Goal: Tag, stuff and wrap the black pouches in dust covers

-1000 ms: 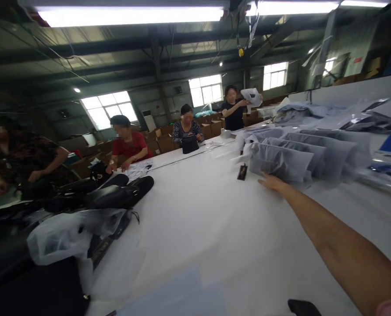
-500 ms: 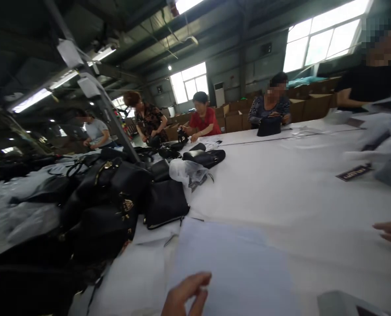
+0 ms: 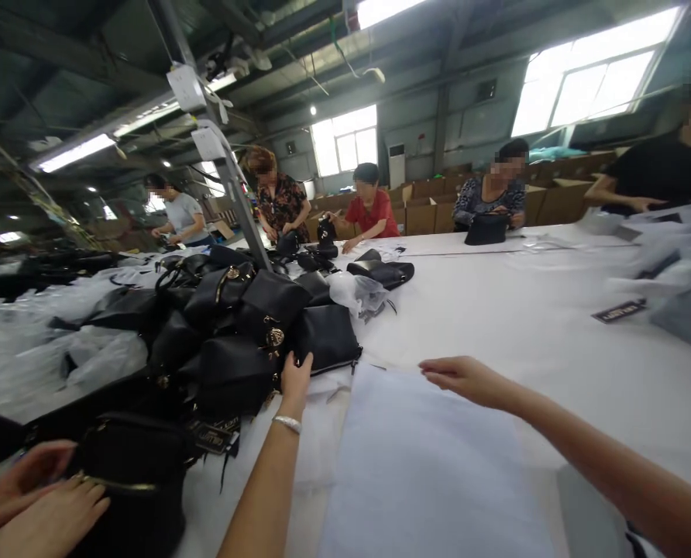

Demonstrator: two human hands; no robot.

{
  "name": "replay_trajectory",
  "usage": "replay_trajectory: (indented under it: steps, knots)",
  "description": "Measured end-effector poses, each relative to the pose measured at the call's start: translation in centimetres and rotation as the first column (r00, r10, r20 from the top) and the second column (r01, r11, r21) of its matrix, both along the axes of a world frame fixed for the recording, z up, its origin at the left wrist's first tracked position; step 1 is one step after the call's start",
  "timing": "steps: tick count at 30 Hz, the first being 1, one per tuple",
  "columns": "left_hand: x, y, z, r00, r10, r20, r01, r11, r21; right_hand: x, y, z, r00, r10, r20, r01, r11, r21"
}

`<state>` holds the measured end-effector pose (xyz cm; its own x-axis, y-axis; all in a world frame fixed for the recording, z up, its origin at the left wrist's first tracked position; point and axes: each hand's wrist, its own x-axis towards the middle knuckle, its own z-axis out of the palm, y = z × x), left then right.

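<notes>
Touching a black bag [image 3: 327,335] on the desk [image 3: 496,310], the left hand [image 3: 295,376] has thumb and finger apart; the right hand [image 3: 458,377] hangs, fingers outstretched, near a white sheet [image 3: 427,473]. Other bags [image 3: 232,372] crowd leftward.

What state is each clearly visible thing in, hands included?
Smooth black rectangular bag: lying down, closure unclear
Bare left hand: at that bag's near edge, grip unclear
Bare right hand: fingers extended, seemingly holding nothing
Pale bluish-white rectangular sheet: spread flat
Black rectangular printed tag: lying flat
Long white tube light: lit
</notes>
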<state>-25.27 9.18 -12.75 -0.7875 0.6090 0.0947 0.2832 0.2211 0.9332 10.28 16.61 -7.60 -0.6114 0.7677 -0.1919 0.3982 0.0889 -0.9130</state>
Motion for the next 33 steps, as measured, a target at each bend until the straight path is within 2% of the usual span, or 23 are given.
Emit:
replay_trajectory:
  steps: [1,5,8,11,13,15,19,21,24,26,28,29,30,31,33]
  knots:
    - [-0.4,0.2,0.1,1.000,-0.020,0.022,0.020,1.000,-0.012,-2.6,0.2,-0.5,0.990,-0.103,-0.093,0.086,0.982,-0.170]
    - [-1.4,1.5,0.6,0.987,-0.083,0.136,0.086,0.996,-0.020,-11.1,0.6,-3.1,0.963,-0.217,-0.162,0.145,0.919,-0.366]
    - [-1.4,2.4,0.7,0.958,-0.129,0.254,0.136,0.991,-0.010,-15.3,-0.1,-4.8,0.951,-0.241,-0.193,0.103,0.837,-0.538]
    - [-1.0,3.1,0.8,0.902,-0.156,0.403,0.167,0.986,0.008,-18.0,-1.2,-5.8,0.912,-0.301,-0.277,0.061,0.769,-0.636]
    - [-0.6,3.1,1.0,0.852,-0.165,0.497,0.168,0.985,0.039,-19.5,-1.9,-5.8,0.856,-0.369,-0.363,0.052,0.759,-0.649]
    - [0.3,2.6,1.4,0.797,-0.186,0.575,0.158,0.983,0.098,-20.9,-2.4,-5.2,0.781,-0.439,-0.444,0.074,0.772,-0.632]
    - [4.0,-0.1,2.0,0.679,-0.281,0.678,0.151,0.957,0.246,-22.4,-3.5,-2.8,0.627,-0.554,-0.548,0.227,0.803,-0.551]
    - [6.7,-2.4,2.1,0.627,-0.356,0.693,0.169,0.930,0.325,-21.8,-4.4,-1.5,0.581,-0.577,-0.574,0.314,0.810,-0.496]
    - [10.4,-6.7,2.3,0.541,-0.471,0.697,0.249,0.881,0.402,-18.6,-6.5,0.6,0.585,-0.548,-0.598,0.390,0.837,-0.385]
    - [12.0,-10.1,2.7,0.476,-0.548,0.688,0.395,0.832,0.389,-15.1,-8.2,2.4,0.628,-0.500,-0.596,0.400,0.865,-0.304]
    - [12.9,-13.5,3.7,0.441,-0.648,0.621,0.597,0.728,0.337,-10.9,-10.0,4.6,0.719,-0.426,-0.549,0.399,0.900,-0.176]
    - [13.0,-15.2,4.4,0.449,-0.690,0.567,0.655,0.686,0.317,-8.9,-11.0,5.7,0.815,-0.348,-0.464,0.382,0.924,-0.022]
    - [12.9,-16.8,5.1,0.483,-0.717,0.503,0.675,0.671,0.307,-6.8,-11.9,6.7,0.887,-0.286,-0.363,0.354,0.926,0.136]
    - [12.7,-18.2,6.0,0.547,-0.717,0.433,0.656,0.688,0.311,-4.9,-13.0,7.7,0.939,-0.215,-0.268,0.289,0.917,0.277]
    - [11.9,-20.7,7.6,0.720,-0.633,0.283,0.549,0.770,0.326,-1.8,-15.1,9.1,0.991,-0.098,-0.088,0.129,0.854,0.504]
